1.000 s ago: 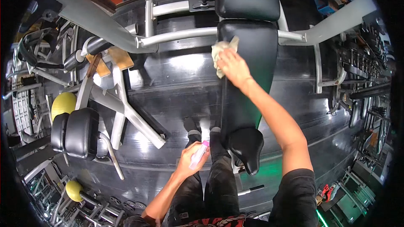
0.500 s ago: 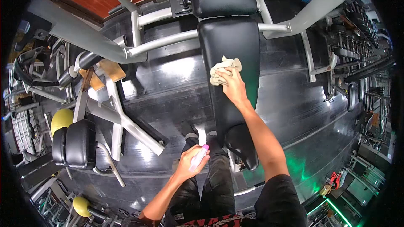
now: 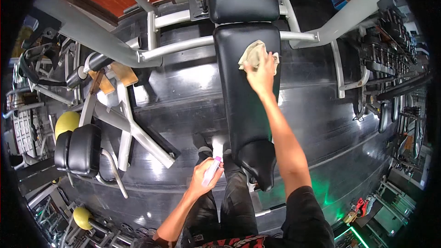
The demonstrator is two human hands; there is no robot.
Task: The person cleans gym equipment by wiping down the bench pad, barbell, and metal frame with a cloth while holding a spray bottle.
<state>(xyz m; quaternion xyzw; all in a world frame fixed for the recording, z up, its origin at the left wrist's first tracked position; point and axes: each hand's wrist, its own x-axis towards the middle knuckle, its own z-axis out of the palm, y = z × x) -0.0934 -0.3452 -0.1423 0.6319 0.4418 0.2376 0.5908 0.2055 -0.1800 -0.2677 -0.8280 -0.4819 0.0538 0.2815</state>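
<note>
Pins soft, likely light cloth (image 3: 251, 56) on black padded surface (image 3: 245, 96), upper center of frame, under spread right hand (image 3: 262, 74), best taken by a bunched fold, and clasps small, probably light, maybe slippery bottle (image 3: 211, 172) round its body in curled left hand (image 3: 200, 177), lower center.

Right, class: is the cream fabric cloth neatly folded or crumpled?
Crumpled: the cream fabric cloth shows uneven creases and jutting corners under the right hand, on the black padded bench.

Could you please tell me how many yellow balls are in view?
2: the upper ball by the black pads on the left, and the lower ball at bottom left. Others may be hidden.
</note>
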